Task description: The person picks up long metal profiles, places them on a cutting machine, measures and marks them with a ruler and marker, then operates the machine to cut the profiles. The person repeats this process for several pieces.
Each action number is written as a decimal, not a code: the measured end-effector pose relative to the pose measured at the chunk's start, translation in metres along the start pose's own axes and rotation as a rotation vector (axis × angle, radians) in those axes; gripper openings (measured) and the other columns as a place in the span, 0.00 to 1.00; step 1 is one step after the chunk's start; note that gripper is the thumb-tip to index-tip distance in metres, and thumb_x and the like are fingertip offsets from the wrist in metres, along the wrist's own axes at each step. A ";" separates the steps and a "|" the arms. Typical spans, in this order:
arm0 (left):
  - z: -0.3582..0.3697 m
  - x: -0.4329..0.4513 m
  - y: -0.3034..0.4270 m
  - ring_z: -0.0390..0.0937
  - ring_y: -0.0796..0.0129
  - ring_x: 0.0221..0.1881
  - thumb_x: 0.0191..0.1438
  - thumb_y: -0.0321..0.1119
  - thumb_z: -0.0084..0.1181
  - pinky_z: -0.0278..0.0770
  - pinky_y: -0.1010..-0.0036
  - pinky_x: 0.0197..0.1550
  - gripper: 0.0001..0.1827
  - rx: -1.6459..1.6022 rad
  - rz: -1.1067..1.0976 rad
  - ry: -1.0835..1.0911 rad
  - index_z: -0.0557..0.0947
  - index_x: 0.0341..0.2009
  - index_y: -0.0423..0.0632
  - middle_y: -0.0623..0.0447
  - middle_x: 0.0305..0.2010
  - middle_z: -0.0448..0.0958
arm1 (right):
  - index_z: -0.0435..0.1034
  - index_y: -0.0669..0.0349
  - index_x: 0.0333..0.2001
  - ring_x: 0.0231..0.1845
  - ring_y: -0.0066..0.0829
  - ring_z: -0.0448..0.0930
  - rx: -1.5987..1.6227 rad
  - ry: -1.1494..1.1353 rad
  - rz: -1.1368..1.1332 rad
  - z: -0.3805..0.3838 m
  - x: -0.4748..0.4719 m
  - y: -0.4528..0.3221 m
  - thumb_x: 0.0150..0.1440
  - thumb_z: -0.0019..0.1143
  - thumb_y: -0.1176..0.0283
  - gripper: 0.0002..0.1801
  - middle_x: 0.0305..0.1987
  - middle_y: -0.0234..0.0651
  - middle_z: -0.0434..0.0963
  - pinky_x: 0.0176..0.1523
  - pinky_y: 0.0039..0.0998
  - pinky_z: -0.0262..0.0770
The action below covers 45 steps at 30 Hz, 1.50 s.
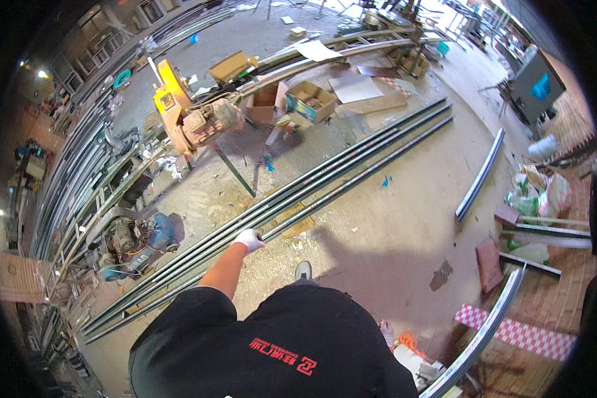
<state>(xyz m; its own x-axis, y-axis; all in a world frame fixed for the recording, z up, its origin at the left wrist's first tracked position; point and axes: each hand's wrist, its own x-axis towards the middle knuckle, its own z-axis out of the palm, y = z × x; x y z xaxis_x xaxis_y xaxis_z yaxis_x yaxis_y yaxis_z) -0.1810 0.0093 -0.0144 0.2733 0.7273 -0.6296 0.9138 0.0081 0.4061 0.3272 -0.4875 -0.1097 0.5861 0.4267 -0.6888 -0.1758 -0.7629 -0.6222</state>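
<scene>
My left hand [249,241], in a white glove, is closed around the nearest of several long metal profiles. This held profile [358,178] runs diagonally from lower left to upper right, beside the other long dark metal profiles [298,186], which lie close together. My right hand [387,332] shows only in part at the lower right of my black shirt, low by my side; its fingers are too small to read. Near it are an orange coiled cord [410,342] and a pale board.
A yellow machine [171,92] on green legs stands beyond the profiles, with an open cardboard box [312,99] beside it. An air compressor [139,248] is at left. A curved-looking metal strip [482,328] and another strip [479,176] lie at right, near plastic bags [540,191].
</scene>
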 end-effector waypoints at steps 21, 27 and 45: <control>0.278 -0.135 0.028 0.84 0.53 0.46 0.57 0.43 0.60 0.82 0.59 0.47 0.16 -0.665 -0.714 -0.208 0.88 0.44 0.48 0.47 0.48 0.85 | 0.78 0.60 0.50 0.44 0.42 0.85 -1.479 -0.802 -0.726 0.204 0.375 -0.562 0.64 0.46 0.55 0.23 0.49 0.45 0.83 0.50 0.39 0.79; 0.187 -0.045 0.140 0.84 0.54 0.48 0.56 0.48 0.60 0.80 0.63 0.49 0.16 -0.777 -0.808 0.180 0.88 0.45 0.56 0.45 0.45 0.85 | 0.79 0.55 0.45 0.58 0.36 0.79 -2.193 -0.511 -2.145 0.308 0.443 -0.707 0.63 0.46 0.67 0.14 0.54 0.36 0.81 0.60 0.36 0.73; 0.209 -0.077 0.054 0.68 0.70 0.20 0.61 0.39 0.58 0.67 0.70 0.25 0.13 -1.624 -1.231 0.796 0.87 0.34 0.43 0.53 0.22 0.77 | 0.77 0.63 0.44 0.49 0.56 0.79 -1.515 -0.615 -1.688 0.559 0.286 -0.882 0.62 0.44 0.65 0.17 0.46 0.55 0.80 0.53 0.48 0.76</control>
<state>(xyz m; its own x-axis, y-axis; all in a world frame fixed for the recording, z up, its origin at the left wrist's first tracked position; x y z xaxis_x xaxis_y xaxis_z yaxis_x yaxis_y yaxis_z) -0.0895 -0.1896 -0.0828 -0.6206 -0.0439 -0.7829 -0.6075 0.6583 0.4446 0.2078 0.5787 0.0344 -0.7290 0.6458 -0.2268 0.6801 0.7208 -0.1336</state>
